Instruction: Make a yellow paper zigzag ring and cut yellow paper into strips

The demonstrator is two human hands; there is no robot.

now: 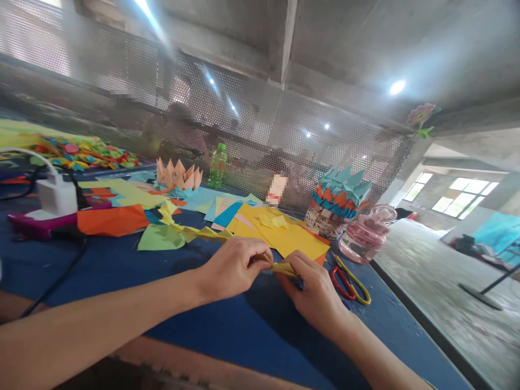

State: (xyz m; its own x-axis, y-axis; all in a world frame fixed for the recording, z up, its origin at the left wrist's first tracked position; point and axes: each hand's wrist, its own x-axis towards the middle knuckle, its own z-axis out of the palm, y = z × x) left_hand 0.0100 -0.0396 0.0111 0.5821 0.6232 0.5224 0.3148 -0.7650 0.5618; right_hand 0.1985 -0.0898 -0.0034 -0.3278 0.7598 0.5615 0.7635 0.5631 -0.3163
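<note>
1. From my end of the feed, the largest thing I work over is the blue table (195, 338). The stretch under and in front of the wrists is bare; I would rest the forearms there so the fingertips stay steady.
2. On it, just beyond the fingers, lie yellow sheets (292, 235), overlapping. I would work on the near side of them, so nothing gets dragged along.
3. To the right of those stands a pot (325, 219) trimmed with paper points, with a pink jar (363, 238) just beside it. I'd swing the right elbow carefully there: water by paper is a risk.
4. My left hand (239, 265) has thumb and forefinger pressed together on yellow paper; my right hand (312, 281) pinches the same piece from the other side, its thumb partly hidden.
5. A zigzag yellow chain (207, 233) runs leftward from behind the left hand; whether it joins the held piece I cannot tell. I'd leave it slack.
6. The scissors (351, 284) lie near the right hand, untouched.
7. Smallest, the folded yellow strip (283, 267) sits between both sets of fingertips, above the table. I'd align its edges first, then press evenly, without twisting.
</note>
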